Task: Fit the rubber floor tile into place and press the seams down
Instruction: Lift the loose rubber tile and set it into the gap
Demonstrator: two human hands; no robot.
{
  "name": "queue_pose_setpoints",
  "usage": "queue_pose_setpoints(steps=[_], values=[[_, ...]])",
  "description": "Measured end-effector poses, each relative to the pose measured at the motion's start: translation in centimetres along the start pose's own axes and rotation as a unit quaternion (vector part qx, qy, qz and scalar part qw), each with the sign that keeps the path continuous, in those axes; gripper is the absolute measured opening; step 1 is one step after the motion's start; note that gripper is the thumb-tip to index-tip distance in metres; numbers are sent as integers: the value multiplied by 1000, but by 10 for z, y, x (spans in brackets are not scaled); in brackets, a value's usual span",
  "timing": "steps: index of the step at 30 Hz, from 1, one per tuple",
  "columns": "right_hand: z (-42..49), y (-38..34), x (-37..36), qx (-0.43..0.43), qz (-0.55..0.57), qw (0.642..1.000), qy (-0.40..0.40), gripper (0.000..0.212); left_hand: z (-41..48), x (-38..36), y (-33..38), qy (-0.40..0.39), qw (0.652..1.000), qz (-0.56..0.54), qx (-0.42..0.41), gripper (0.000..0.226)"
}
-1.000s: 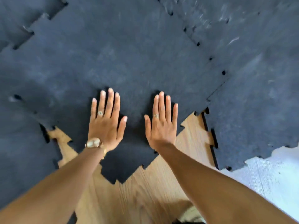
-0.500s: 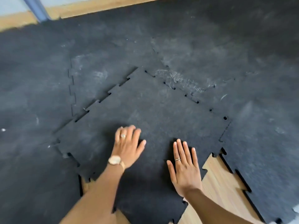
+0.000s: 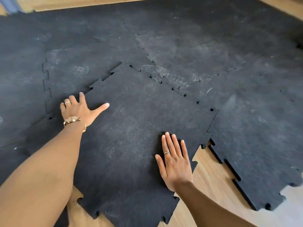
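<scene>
A black rubber floor tile with jigsaw edges lies in the middle of the floor, its far-left edge riding on top of the neighbouring tiles. My left hand, with a watch and a ring, rests on the tile's left seam, fingers spread and thumb stretched out. Near the tile's right edge my right hand lies flat, palm down, fingers together. Neither hand holds anything.
Laid black tiles cover the floor beyond and to both sides. Another tile lies to the right with a gap showing wooden floor. Bare wood also shows at the bottom left. A wooden skirting runs along the far edge.
My left hand has slid up and left from the tile's middle to its left seam. The right hand has stayed flat near the right edge. The view has lifted, showing more floor.
</scene>
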State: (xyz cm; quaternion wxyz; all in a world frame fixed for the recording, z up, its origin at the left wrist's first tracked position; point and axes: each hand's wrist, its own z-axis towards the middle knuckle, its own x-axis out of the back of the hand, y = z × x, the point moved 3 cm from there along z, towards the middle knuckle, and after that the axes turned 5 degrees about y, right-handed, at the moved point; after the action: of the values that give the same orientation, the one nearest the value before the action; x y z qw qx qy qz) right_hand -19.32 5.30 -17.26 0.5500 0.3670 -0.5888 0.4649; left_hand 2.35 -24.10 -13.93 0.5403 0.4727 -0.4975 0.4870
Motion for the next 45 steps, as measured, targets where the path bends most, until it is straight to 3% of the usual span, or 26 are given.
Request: queue_pose_setpoints(steps=[8,14,16,18,20,22,26,32,37,40,45], values=[[2,12,-3,22,3,1000,-16,65,5,36,5,-108,993,44,24,128],[5,47,7,79,-64,993,-63,67,-44,33,-12,-106,991,73,42,132],[-3,51,9,16,-50,997,-54,74,-54,37,-12,-120,988,82,55,127],[-21,50,10,-124,2,992,-16,90,-63,42,-13,-141,983,94,65,123],[-41,46,14,-284,80,955,24,108,-76,45,-20,-148,981,103,67,120],[-54,44,19,-385,145,911,35,122,-94,42,-30,-159,979,101,70,117],[-61,52,32,-411,197,889,44,132,-134,37,-49,-137,986,79,60,116],[-59,58,45,-470,218,855,23,124,-185,35,-82,-109,991,63,53,115],[-48,84,52,-553,279,784,35,119,-218,35,-91,-114,990,30,78,104],[-40,93,58,-553,288,782,2,113,-226,37,-96,-116,989,7,86,97],[-30,96,72,-525,317,788,42,92,-259,37,-102,-78,987,-55,130,92]])
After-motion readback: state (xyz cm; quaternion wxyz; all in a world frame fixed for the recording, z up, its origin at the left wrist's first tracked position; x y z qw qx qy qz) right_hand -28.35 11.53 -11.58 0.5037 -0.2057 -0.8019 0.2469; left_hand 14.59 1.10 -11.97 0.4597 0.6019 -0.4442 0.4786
